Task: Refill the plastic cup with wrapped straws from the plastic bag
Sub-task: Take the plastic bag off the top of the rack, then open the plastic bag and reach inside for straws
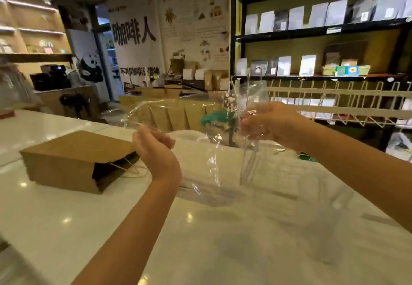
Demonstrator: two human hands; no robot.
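On the left of the white surface (pixel 55 217) we see a brown paper bag (pixel 73 159) lying on its side, its open mouth and string handles turned toward our left hand (pixel 156 148). That hand is raised above the surface, fingers curled and pinching one edge of the clear plastic bag (pixel 211 159). The film stretches across to our right hand (pixel 267 124), which is clenched around a bunched part of the same bag, and a loose sheet of it hangs down between the two hands toward the surface. Through the film below the right hand we make out a few thin wrapped straws (pixel 249 166) hanging roughly upright; how many, we cannot tell. Behind the bag stands a small green plant (pixel 216 119). Farther right, black shelves (pixel 323 30) carry pouches.
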